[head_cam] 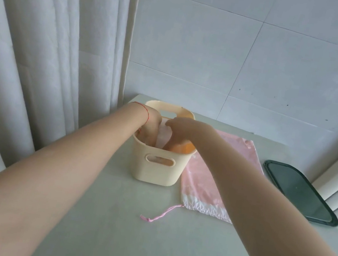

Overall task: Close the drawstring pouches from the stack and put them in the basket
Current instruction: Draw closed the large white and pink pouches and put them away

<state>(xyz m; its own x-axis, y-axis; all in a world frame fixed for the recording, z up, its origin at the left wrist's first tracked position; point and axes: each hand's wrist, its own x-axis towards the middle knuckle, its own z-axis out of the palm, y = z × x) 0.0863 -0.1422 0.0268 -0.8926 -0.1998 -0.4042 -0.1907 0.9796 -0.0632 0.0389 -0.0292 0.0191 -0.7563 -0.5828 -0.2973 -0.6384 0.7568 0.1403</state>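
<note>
**Cream plastic basket, both hands inside**

Cream plastic is what we see most clearly: the basket [153,167] stands upright on the grey counter [123,232], one handle slot facing us and one on the far wall. Both our hands reach down into it. The left hand [151,125], a red thread at its wrist, goes in along the left wall; its fingers are hidden below the rim, so we cannot tell how they lie. The right hand [179,133] comes in from the right, fingers pointing down and sunk beside a pale, whitish pouch [163,136] in the basket; whether they pinch it we cannot tell.

Just right of the basket, touching its base, a pink drawstring pouch [206,178] lies flat. Its long axis runs toward and away from us, white mouth end nearest us, with the pink drawstring [162,213] trailing left-forward across the counter, knotted at its tip. A dark green tray [300,192] lies further right.
</note>
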